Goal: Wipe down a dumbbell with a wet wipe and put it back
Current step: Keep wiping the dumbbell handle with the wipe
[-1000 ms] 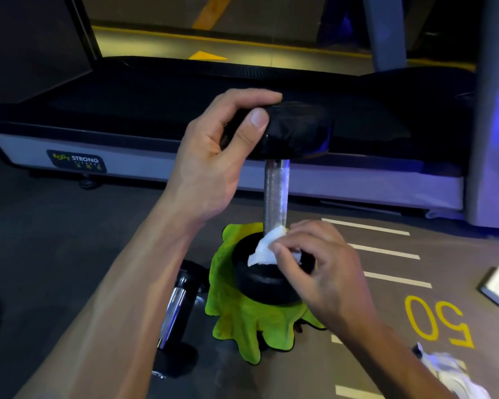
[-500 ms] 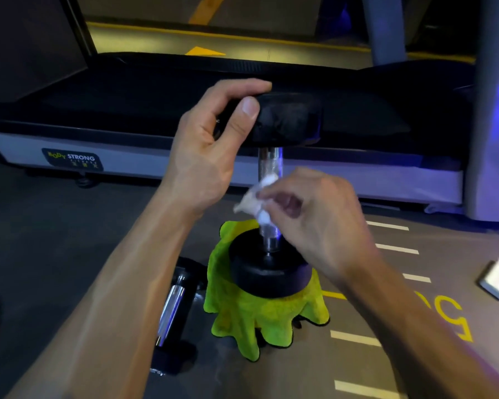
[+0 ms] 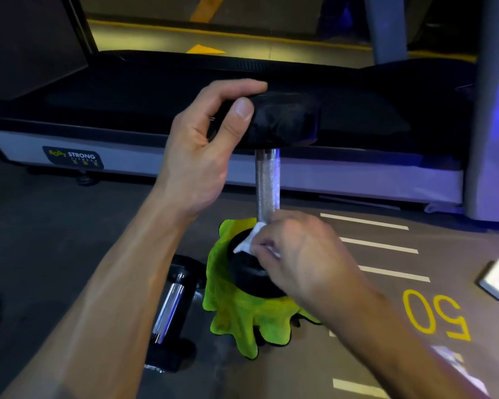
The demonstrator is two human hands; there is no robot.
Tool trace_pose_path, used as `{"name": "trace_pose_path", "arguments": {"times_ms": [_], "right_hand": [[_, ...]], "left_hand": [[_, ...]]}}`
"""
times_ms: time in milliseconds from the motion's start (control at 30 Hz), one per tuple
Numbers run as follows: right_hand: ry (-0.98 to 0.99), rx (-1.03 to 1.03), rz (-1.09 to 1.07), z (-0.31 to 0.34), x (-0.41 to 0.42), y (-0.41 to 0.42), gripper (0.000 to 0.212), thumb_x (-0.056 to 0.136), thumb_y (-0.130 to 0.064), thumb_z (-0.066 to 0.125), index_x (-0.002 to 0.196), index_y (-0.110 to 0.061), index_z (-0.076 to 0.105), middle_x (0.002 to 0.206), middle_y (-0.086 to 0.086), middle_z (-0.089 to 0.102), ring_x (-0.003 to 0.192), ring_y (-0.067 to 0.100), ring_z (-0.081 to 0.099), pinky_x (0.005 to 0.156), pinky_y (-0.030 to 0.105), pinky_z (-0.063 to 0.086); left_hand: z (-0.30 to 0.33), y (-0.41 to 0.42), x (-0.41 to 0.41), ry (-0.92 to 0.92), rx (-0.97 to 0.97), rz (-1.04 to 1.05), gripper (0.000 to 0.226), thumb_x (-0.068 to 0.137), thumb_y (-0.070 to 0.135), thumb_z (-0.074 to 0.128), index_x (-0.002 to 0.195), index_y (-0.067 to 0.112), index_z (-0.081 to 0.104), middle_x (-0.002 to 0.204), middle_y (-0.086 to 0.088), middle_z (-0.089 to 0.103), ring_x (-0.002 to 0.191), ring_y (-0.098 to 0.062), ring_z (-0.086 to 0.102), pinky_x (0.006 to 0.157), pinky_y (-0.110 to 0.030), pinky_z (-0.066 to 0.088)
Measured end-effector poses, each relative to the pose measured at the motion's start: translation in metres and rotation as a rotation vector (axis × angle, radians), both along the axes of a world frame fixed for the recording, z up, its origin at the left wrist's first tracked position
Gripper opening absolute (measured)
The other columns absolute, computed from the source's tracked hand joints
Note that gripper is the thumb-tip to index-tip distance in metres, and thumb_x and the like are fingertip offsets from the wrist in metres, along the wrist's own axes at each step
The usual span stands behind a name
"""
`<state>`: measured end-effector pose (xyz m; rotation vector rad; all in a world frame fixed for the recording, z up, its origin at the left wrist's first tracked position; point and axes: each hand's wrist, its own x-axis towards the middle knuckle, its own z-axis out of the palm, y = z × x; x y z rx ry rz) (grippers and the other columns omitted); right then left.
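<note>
Forearms reach in from the lower edge, both bare. Left hand [image 3: 196, 156] is raised, thumb and curled fingers gripping the black upper head of the dumbbell [image 3: 267, 182], which stands upright on its lower head. Right hand [image 3: 303, 254] sits lower, its back to the camera, fingers pinching a crumpled white wet wipe [image 3: 249, 240] against the base of the knurled metal handle, just above the lower head. That lower head rests on a lime-green cloth [image 3: 236, 318] spread on the floor [image 3: 55, 240]. Just left of the cloth lies a second dumbbell [image 3: 169, 309] on its side. Behind stands a treadmill [image 3: 127, 110].
</note>
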<state>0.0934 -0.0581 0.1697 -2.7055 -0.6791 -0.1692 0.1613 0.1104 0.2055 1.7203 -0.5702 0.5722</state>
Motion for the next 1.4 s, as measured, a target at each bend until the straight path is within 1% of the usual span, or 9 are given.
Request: {"name": "trace_pose_path", "arguments": {"times_ms": [67,167,333,467,633,867,1067,1267,1400], "right_hand": [[0.072,0.181,-0.012,-0.007,0.007,-0.022,0.011,0.089,-0.031,0.073,0.079,-0.03,0.076,0.075,-0.012,0.056,0.075,0.006,0.061,0.064,0.013,0.039],[0.116,0.444,-0.034,-0.019,0.006,-0.033,0.01,0.081,-0.026,0.086,0.074,-0.029,0.079,0.071,-0.01,0.062,0.07,0.004,0.061,0.062,0.005,0.038],[-0.187,0.531,-0.039,-0.018,0.02,-0.015,0.009,0.089,-0.024,0.08,0.084,-0.031,0.077,0.077,-0.009,0.061,0.071,0.005,0.057,0.067,0.01,0.039],[-0.428,0.77,-0.145,-0.005,0.043,-0.001,0.007,0.093,-0.015,0.077,0.095,-0.01,0.075,0.088,0.002,0.067,0.077,0.01,0.061,0.073,0.012,0.045],[-0.404,0.642,-0.107,-0.04,0.018,-0.009,0.017,0.096,-0.013,0.074,0.112,-0.009,0.077,0.108,0.001,0.07,0.1,0.017,0.069,0.086,0.036,0.056],[-0.48,0.265,-0.149,-0.034,0.015,0.012,0.041,0.102,-0.026,0.056,0.141,-0.014,0.06,0.151,0.014,0.049,0.134,0.033,0.051,0.107,0.043,0.047],[-0.507,0.225,-0.217,-0.018,0.018,0.011,0.038,0.104,-0.032,0.049,0.139,-0.021,0.061,0.145,0.012,0.051,0.136,0.034,0.048,0.109,0.047,0.044],[-0.379,0.291,-0.126,-0.049,-0.007,-0.007,0.041,0.104,-0.029,0.052,0.142,-0.017,0.06,0.148,0.002,0.056,0.142,0.025,0.047,0.11,0.051,0.042],[-0.264,0.323,-0.132,-0.051,-0.013,-0.015,0.048,0.106,-0.036,0.044,0.149,-0.018,0.052,0.158,-0.004,0.048,0.155,0.011,0.026,0.123,0.047,0.029]], "left_hand": [[0.0,0.001,-0.001,0.005,-0.003,0.0,0.023,0.111,0.016,0.05,0.129,0.015,0.064,0.117,0.002,0.066,0.106,-0.001,0.061,0.094,-0.02,0.045],[0.0,-0.004,-0.002,0.004,-0.008,-0.005,0.022,0.11,0.015,0.051,0.128,0.015,0.064,0.118,0.001,0.066,0.107,-0.001,0.061,0.094,-0.019,0.045],[0.0,-0.004,-0.002,-0.009,-0.01,0.02,0.022,0.11,0.014,0.05,0.128,0.015,0.064,0.116,0.005,0.065,0.105,0.004,0.06,0.094,-0.018,0.044],[0.0,-0.003,-0.001,0.007,-0.014,0.022,0.021,0.111,0.017,0.051,0.127,0.017,0.064,0.123,0.002,0.066,0.114,-0.004,0.061,0.098,-0.023,0.046],[-0.001,-0.001,0.001,0.011,-0.03,0.053,0.022,0.111,0.016,0.051,0.128,0.015,0.064,0.116,0.008,0.065,0.103,0.007,0.058,0.093,-0.015,0.042],[-0.001,-0.003,0.003,0.006,-0.012,0.077,0.022,0.111,0.018,0.05,0.128,0.018,0.064,0.116,0.013,0.064,0.105,0.005,0.058,0.095,-0.019,0.042],[-0.002,-0.002,0.0,-0.013,-0.012,0.051,0.022,0.111,0.015,0.05,0.129,0.015,0.063,0.12,0.01,0.065,0.109,0.004,0.06,0.095,-0.016,0.045],[-0.004,0.003,0.004,0.008,-0.017,0.093,0.023,0.112,0.015,0.048,0.129,0.011,0.063,0.087,0.032,0.06,0.081,0.015,0.054,0.078,-0.005,0.038],[-0.001,-0.003,0.001,0.066,-0.005,0.073,0.021,0.111,0.015,0.048,0.127,0.013,0.062,0.078,0.033,0.06,0.074,0.014,0.053,0.072,-0.004,0.037]]}}
